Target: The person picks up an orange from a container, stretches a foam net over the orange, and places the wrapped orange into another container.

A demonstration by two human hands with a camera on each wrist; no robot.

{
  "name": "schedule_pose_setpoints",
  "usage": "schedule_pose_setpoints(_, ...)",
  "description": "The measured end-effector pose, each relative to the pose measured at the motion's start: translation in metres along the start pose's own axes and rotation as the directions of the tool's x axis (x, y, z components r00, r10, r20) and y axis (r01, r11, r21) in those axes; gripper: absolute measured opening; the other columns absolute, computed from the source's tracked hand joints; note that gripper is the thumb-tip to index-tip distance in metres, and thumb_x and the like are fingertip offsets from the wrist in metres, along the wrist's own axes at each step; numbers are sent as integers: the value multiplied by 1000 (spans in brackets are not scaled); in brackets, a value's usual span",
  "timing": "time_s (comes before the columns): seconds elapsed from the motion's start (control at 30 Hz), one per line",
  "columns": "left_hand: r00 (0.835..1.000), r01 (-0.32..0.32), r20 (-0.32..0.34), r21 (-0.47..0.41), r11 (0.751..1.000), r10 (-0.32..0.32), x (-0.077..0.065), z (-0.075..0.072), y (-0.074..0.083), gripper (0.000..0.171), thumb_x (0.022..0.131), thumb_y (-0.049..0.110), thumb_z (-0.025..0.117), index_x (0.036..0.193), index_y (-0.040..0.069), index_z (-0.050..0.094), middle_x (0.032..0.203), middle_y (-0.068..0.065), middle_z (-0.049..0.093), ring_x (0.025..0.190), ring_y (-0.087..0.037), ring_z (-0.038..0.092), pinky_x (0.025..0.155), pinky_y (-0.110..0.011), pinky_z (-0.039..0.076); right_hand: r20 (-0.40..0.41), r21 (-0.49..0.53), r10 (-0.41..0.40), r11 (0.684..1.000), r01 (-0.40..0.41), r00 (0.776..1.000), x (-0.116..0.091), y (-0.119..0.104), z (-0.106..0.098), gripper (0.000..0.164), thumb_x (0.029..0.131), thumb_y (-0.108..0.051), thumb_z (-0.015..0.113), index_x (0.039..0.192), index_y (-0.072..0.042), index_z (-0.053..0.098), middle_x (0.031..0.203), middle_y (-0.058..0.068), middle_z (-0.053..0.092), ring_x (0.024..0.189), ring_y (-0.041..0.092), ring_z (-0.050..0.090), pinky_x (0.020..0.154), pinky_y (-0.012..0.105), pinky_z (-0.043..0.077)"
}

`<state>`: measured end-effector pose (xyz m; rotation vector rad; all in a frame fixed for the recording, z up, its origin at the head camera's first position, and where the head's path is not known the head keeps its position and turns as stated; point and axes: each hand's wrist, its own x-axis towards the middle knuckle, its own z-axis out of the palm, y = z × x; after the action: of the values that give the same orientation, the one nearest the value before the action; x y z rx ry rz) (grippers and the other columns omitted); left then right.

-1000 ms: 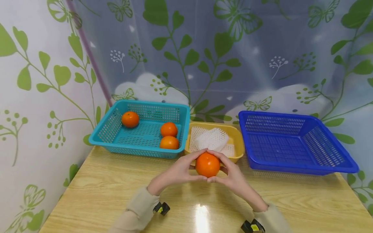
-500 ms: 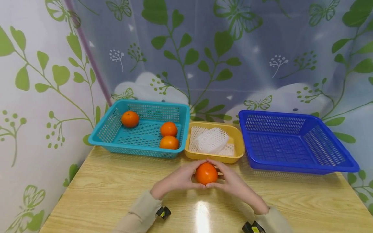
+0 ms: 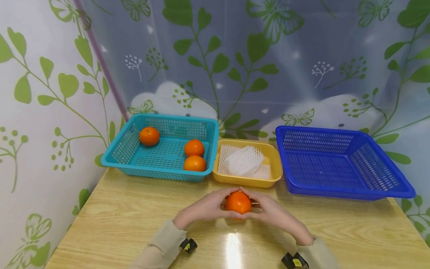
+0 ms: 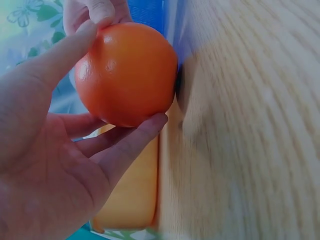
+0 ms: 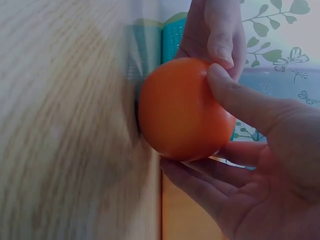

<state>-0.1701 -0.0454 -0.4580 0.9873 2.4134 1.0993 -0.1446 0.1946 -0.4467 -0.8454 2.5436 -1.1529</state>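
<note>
Both hands hold one smooth, shiny orange (image 3: pixel 238 202) between them, low over the wooden table in front of the yellow basket. My left hand (image 3: pixel 211 205) curves round its left side, and my right hand (image 3: pixel 267 210) round its right side. The thumbs meet at the near side in the head view. In the left wrist view the orange (image 4: pixel 129 75) sits against the tabletop or just over it; which one I cannot tell. The right wrist view shows the same orange (image 5: pixel 185 110) with the right thumb on its upper side and fingers beneath.
A teal basket (image 3: pixel 161 175) with three oranges stands at the back left. Beside it, a yellow basket (image 3: pixel 246 182) holds white foam netting (image 3: pixel 245 161). At the back right is a blue basket (image 3: pixel 336 191). A patterned curtain (image 3: pixel 235 74) hangs behind the table (image 3: pixel 121 216).
Both hands have moved toward the person and down with the orange, away from the yellow basket, and its foam netting is now in full view. Over the last half second they barely move.
</note>
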Motion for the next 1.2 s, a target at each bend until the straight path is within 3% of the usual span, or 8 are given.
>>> schedule_pose_setpoints(0.27,1000,-6,2,-24,1000,7,0,-2,2,76,90,40,77,152,12,44,146,-7,55,121,-17,58,89,-20,52,4,-27,-27,999,27,1000,-1,0,-5,76,91,-30,76,150,4,43,144,28,52,118,40,63,94,46,56)
schedule_pose_setpoints(0.47,1000,7,1,27,1000,-7,0,-3,1,79,91,44,76,153,9,42,147,-8,53,123,-17,57,95,-25,51,-137,-132,-90,989,72,986,6,-5,-17,54,94,-26,73,141,-3,57,137,16,62,113,35,66,91,48,57)
schedule_pose_setpoints(0.53,1000,4,7,47,999,-4,0,-2,2,78,91,44,75,152,9,42,148,-9,52,125,-18,56,97,-26,50,-221,-187,-120,979,79,968,12,-8,-21,41,95,-22,73,132,-7,65,129,10,68,111,30,68,90,46,57)
schedule_pose_setpoints(0.67,1000,-3,21,63,998,2,0,-1,3,77,91,43,75,153,9,42,148,-8,52,127,-17,55,101,-28,49,-375,-334,-231,937,102,898,26,-12,-28,22,93,-13,75,115,-14,73,115,2,72,110,25,67,92,46,56)
schedule_pose_setpoints(0.77,1000,0,16,72,997,-1,0,-1,4,76,91,42,75,152,11,43,148,-8,52,127,-18,54,104,-32,48,-413,-446,-308,889,104,857,38,-12,-32,22,90,-5,77,110,-13,73,112,4,71,110,28,64,95,47,53)
schedule_pose_setpoints(0.83,1000,-4,6,89,996,3,0,-1,4,76,92,42,75,152,11,43,149,-9,52,130,-21,53,107,-37,46,-412,-505,-338,858,97,846,46,-10,-33,25,86,0,78,108,-11,73,113,7,71,110,31,62,98,48,51)
schedule_pose_setpoints(1.07,1000,-12,5,114,993,12,0,0,4,76,92,42,74,154,11,40,154,-10,47,139,-26,47,114,-45,39,-364,-578,-337,813,72,868,70,5,-32,40,77,10,82,111,-9,74,122,12,69,116,34,60,105,50,46)
schedule_pose_setpoints(1.2,1000,-23,13,115,993,22,-1,1,3,78,92,41,75,154,11,40,154,-10,46,139,-25,47,114,-43,39,-360,-596,-322,801,49,876,76,11,-29,35,76,6,84,105,-12,76,120,10,70,112,34,63,99,49,50)
